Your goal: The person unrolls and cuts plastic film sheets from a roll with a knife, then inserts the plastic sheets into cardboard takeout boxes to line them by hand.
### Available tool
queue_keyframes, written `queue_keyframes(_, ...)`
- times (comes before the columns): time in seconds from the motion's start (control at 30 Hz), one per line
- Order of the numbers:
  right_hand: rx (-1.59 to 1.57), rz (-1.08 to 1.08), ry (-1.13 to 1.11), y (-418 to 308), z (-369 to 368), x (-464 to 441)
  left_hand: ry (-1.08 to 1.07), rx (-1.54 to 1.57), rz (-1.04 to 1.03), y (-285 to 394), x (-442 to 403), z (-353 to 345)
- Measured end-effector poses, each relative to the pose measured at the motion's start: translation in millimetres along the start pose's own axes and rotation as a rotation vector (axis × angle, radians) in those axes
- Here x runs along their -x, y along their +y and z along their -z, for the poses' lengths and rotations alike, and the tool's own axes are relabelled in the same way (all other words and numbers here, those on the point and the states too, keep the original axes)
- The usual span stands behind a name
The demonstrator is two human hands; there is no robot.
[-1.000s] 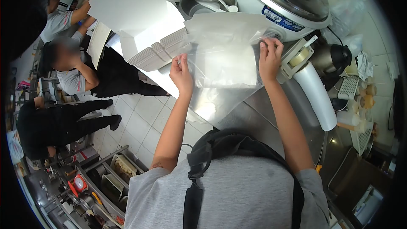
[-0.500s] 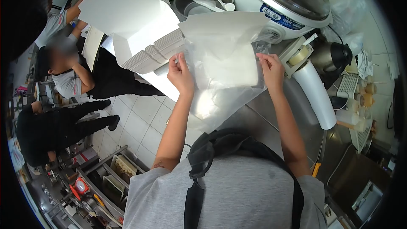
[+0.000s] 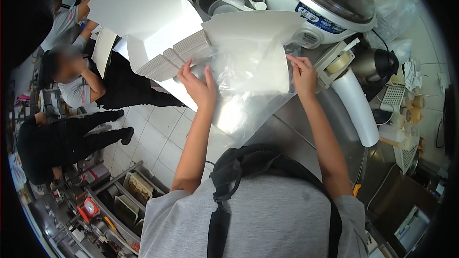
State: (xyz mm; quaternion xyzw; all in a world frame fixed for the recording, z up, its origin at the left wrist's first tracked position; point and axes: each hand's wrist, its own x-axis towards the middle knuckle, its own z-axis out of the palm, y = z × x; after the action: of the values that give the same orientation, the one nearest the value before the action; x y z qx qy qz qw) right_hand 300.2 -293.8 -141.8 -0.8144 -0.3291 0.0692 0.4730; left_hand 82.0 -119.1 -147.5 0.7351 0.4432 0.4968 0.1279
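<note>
A clear plastic bag (image 3: 241,119) lies crumpled over a white paperboard box (image 3: 275,74) in front of me. The box's wide flap (image 3: 253,25) stands up at the far side. My left hand (image 3: 198,86) is open at the box's left side, thumb and fingers apart, close to the loose plastic. My right hand (image 3: 304,75) is at the right edge of the box, with its fingers stretched toward that edge. Its fingertips are at or against the edge; contact is hard to tell. Left of the box stands a stack of nested white boxes (image 3: 165,62).
Behind are a steel bowl (image 3: 205,5) with utensils and a large rice cooker (image 3: 311,7). To the right stand a tape dispenser (image 3: 334,62), a white roll (image 3: 356,110) and a kettle (image 3: 377,64). Other people (image 3: 71,71) are at the left, beyond the tiled floor (image 3: 153,131).
Both hands have loosened from the bag's sides and their fingers have spread. The left hand has shifted slightly left. The plastic has slackened and bunched toward the left over the box.
</note>
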Motion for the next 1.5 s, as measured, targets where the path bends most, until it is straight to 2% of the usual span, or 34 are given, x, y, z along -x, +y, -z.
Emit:
queue_keyframes(0.1,0.044,0.07,0.048,5,-3,2,-0.166,0.063,-0.157,23,8,39)
queue_keyframes(0.17,0.053,0.115,0.098,9,-7,3,-0.659,0.312,-0.301,47,5,67)
queue_keyframes(0.23,0.06,0.143,0.123,10,-9,3,-0.818,0.374,-0.262,96,14,79)
queue_keyframes(0.3,0.069,0.151,0.132,8,-9,3,-1.027,0.455,-0.204,110,30,78)
queue_keyframes(0.4,0.083,0.208,0.111,5,-4,-1,-1.335,0.444,-0.456,89,57,54)
queue_keyframes(0.5,0.1,0.173,0.055,6,-1,-5,-1.174,0.272,-0.877,68,98,28)
queue_keyframes(0.6,0.142,0.104,0.043,2,-3,-10,-1.105,0.276,-0.854,67,130,11)
queue_keyframes(0.7,0.222,0.137,0.163,4,-13,-12,-1.059,0.36,-0.752,86,127,8)
queue_keyframes(0.8,0.247,0.159,0.289,7,-26,-14,-1.147,0.486,-0.691,103,103,24)
queue_keyframes(0.9,0.001,-0.019,0.227,-3,-32,-13,-0.888,0.614,-0.516,96,68,37)
queue_keyframes(1.03,0.012,0.016,0.221,-5,-35,-16,-0.736,0.297,-0.26,69,21,36)
queue_keyframes(1.13,0.087,0.105,0.24,0,-39,-18,-0.8,0.072,-0.208,62,6,24)
queue_keyframes(1.3,0.135,0.166,0.224,-8,-36,-18,-0.959,-0.109,-0.328,46,5,4)
queue_keyframes(1.4,0.469,0.332,0.408,-21,-29,-20,-0.977,-0.135,-0.375,47,0,-5)
queue_keyframes(1.5,0.503,0.435,0.168,-18,-20,-16,-1.061,-0.196,-0.385,49,-4,-10)
